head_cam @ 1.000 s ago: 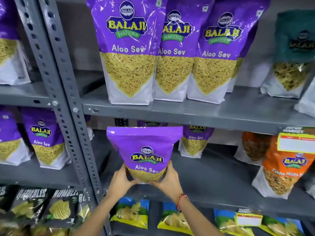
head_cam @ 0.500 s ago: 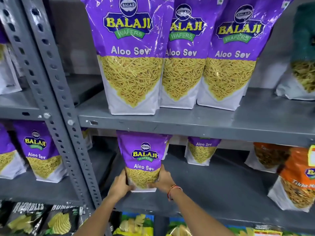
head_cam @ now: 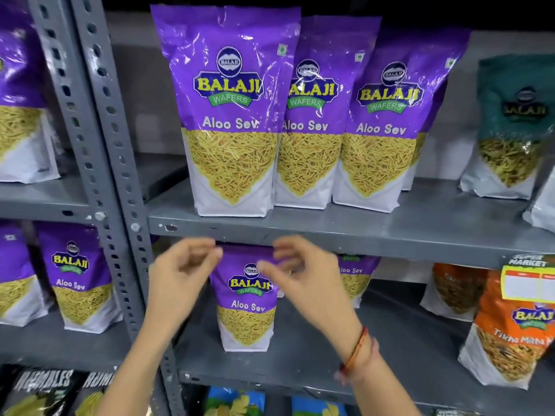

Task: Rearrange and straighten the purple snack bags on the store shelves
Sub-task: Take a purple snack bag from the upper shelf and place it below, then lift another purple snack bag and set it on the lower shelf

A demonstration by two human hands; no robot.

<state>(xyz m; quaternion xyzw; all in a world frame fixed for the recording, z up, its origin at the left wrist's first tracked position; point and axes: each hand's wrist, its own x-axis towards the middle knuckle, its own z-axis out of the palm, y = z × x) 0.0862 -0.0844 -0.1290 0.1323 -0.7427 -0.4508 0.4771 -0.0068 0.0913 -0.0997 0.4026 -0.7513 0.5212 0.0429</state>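
Note:
A small purple Aloo Sev bag (head_cam: 247, 307) stands upright on the middle shelf (head_cam: 300, 364). My left hand (head_cam: 180, 274) and my right hand (head_cam: 303, 274) hover at its top corners, blurred, fingers curled and apart, holding nothing. Three large purple bags stand in a row on the upper shelf (head_cam: 360, 232): the left bag (head_cam: 231, 115), the middle bag (head_cam: 312, 121), the right bag (head_cam: 387, 124). Another purple bag (head_cam: 354, 274) stands farther back behind my right hand. More purple bags (head_cam: 75, 277) fill the left bay.
A grey perforated upright (head_cam: 120, 175) divides the two bays. A dark green bag (head_cam: 510, 130) stands on the upper shelf at right. Orange bags (head_cam: 513, 328) and a yellow price tag (head_cam: 528, 283) sit at the right of the middle shelf. Black chip bags (head_cam: 45, 388) lie below.
The small purple bag was carried in, set upright on the middle shelf, and released. Both hands rose from its lower sides to its top corners.

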